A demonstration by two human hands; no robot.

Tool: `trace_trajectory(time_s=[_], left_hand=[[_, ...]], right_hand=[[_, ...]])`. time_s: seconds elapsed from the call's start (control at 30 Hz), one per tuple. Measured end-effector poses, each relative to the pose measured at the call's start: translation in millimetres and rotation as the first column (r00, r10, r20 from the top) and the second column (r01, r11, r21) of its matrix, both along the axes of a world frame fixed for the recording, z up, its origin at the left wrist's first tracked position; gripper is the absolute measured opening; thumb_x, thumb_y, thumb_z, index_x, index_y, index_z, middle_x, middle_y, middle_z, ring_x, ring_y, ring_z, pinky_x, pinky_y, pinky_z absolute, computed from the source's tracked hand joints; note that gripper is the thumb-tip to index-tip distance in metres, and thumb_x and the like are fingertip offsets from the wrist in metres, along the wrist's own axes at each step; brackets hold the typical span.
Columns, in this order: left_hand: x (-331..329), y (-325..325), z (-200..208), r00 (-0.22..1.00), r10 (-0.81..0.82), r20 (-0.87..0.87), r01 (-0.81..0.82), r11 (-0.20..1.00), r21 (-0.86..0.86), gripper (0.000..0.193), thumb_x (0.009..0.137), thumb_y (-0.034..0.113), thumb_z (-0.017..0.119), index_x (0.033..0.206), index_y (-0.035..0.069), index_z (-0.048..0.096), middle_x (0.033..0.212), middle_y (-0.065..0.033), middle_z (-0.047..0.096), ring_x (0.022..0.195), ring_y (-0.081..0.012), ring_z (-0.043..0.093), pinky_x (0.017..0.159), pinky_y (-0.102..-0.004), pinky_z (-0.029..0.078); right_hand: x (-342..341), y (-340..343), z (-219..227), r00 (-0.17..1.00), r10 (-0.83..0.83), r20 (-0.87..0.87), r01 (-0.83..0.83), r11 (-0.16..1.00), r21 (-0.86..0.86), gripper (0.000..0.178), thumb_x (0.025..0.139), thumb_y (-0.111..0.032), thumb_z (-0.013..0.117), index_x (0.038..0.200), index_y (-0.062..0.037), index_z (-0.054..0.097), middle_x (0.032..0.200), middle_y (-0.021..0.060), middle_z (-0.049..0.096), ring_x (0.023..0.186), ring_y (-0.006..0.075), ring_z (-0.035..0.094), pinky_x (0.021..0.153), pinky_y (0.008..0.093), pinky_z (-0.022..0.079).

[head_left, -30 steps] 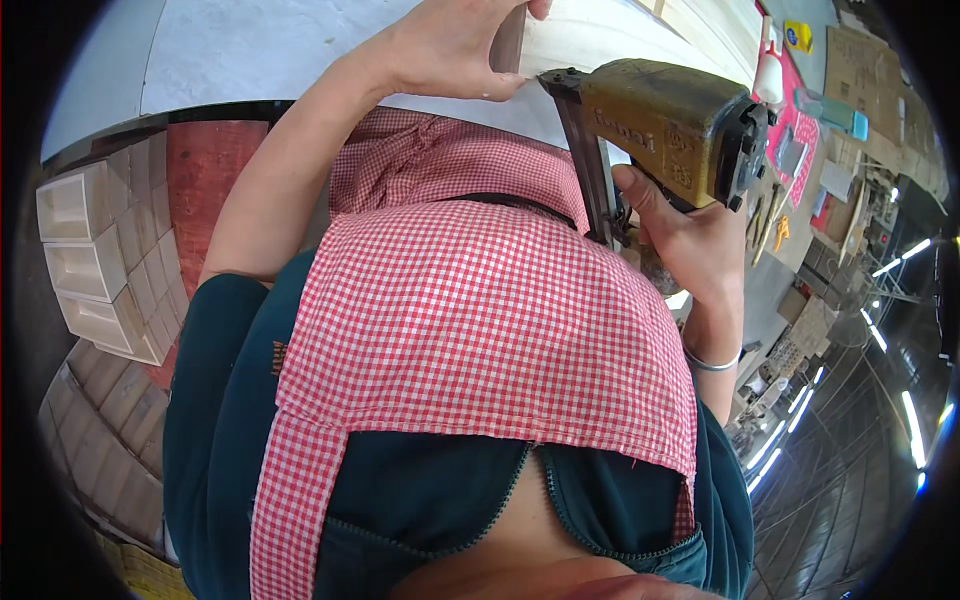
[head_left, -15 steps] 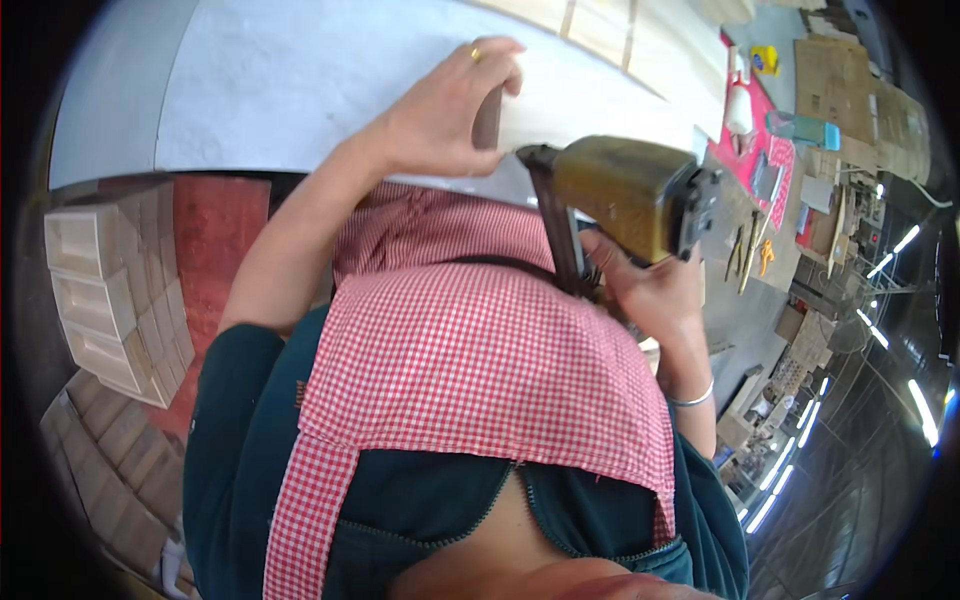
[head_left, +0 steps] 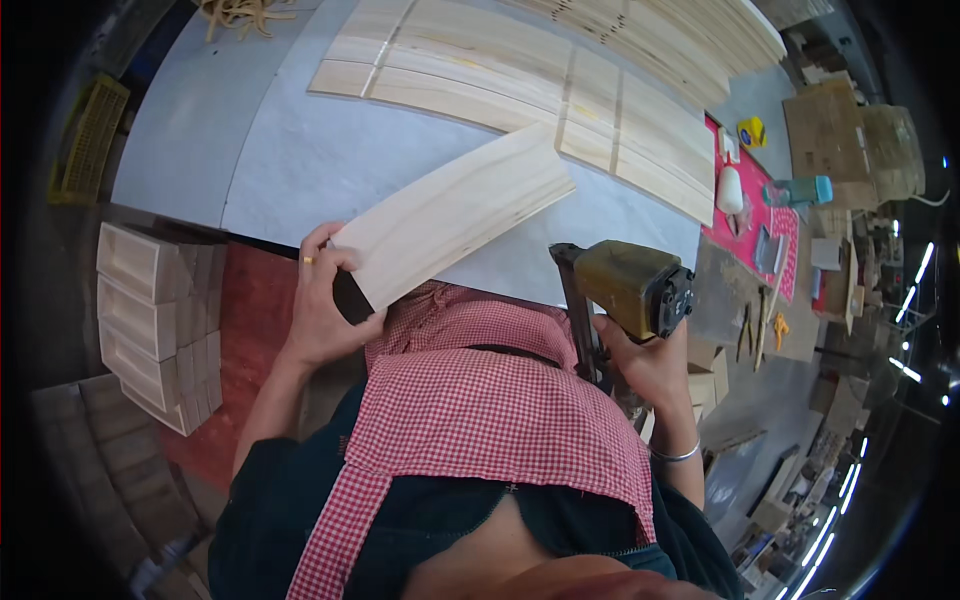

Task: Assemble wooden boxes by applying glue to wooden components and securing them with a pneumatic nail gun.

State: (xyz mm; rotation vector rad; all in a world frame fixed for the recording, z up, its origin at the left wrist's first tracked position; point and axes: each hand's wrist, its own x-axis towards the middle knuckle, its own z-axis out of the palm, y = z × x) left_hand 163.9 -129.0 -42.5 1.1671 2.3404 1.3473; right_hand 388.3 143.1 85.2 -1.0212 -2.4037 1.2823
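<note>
My left hand [head_left: 330, 300] is closed round the near left end of a long pale wooden piece [head_left: 460, 215], its thumb and fingers spanning a dark, shaded end. The piece slants up and to the right above the worktable, and its underside is hidden. Held upright in my right hand [head_left: 650, 365] is a nail gun [head_left: 630, 285] with a worn yellow-brown body and a black head. Its narrow nose lies a little to the right of the wooden piece, apart from it. My fingers round its handle are partly hidden.
Pale boards [head_left: 470, 65] lie across the grey-white table [head_left: 300, 170], with more stacked behind. To the right are a white bottle [head_left: 731, 188], a teal-capped jar [head_left: 805, 190] and orange-handled pliers [head_left: 780, 328]. Wooden trays [head_left: 140, 310] are stacked at left.
My left hand has moved left and nearer, tilting the wooden piece away from the nail gun. The nail gun has shifted slightly right and down. The view now takes in more of the table.
</note>
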Motion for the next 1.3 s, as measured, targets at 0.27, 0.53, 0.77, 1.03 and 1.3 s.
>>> trace_trajectory(time_s=[0.27,0.53,0.77,1.03,1.3], left_hand=[[57,42,-12,0.974,0.207,-0.094,-0.211,0.977,-0.026,0.064,0.058,0.022,0.088,0.107,0.008,0.050,0.135,-0.0195,0.037,0.120,-0.0393,0.044,0.100,-0.0473,0.042],[78,104,3,0.710,-0.297,0.639,0.264,0.953,0.150,0.037,0.084,0.023,0.079,0.104,0.004,0.055,0.109,-0.0122,0.051,0.085,-0.0215,0.060,0.075,-0.0308,0.052],[5,243,-20,0.997,0.024,0.070,-0.043,0.957,0.287,0.045,0.083,0.019,0.075,0.123,0.002,0.062,0.119,-0.0147,0.059,0.076,-0.0250,0.065,0.078,-0.0372,0.054],[-85,271,-39,0.974,-0.100,0.203,0.165,0.929,-0.332,0.044,0.083,0.026,0.069,0.113,-0.007,0.070,0.103,-0.0206,0.070,0.088,-0.0325,0.066,0.082,-0.0348,0.054],[-142,119,-71,0.866,0.484,-0.128,-0.493,0.780,-0.385,0.038,0.086,0.024,0.070,0.110,-0.005,0.071,0.099,-0.0183,0.068,0.083,-0.0276,0.064,0.077,-0.0328,0.053]], right_hand=[[11,6,-2,0.995,-0.099,0.017,0.101,0.990,-0.098,0.028,0.081,-0.001,0.078,0.106,0.0050,0.068,0.092,0.0112,0.073,0.072,0.0194,0.066,0.062,0.0309,0.054],[63,23,4,0.946,-0.303,0.113,0.307,0.952,-0.018,0.026,0.079,-0.001,0.078,0.103,0.0047,0.069,0.083,0.0082,0.072,0.064,0.0173,0.062,0.059,0.0292,0.051],[121,18,4,0.936,-0.259,0.237,0.227,0.962,0.153,0.025,0.077,-0.003,0.079,0.099,0.0049,0.070,0.084,0.0107,0.073,0.066,0.0181,0.064,0.060,0.0311,0.052],[112,2,-5,0.973,-0.122,0.194,0.126,0.992,-0.011,0.026,0.077,-0.004,0.080,0.099,0.0048,0.071,0.087,0.0131,0.075,0.070,0.0202,0.068,0.062,0.0321,0.053],[30,29,-23,0.965,-0.045,0.257,0.030,0.998,0.062,0.028,0.078,-0.007,0.082,0.100,0.0052,0.070,0.089,0.0145,0.075,0.067,0.0216,0.068,0.059,0.0321,0.053]])
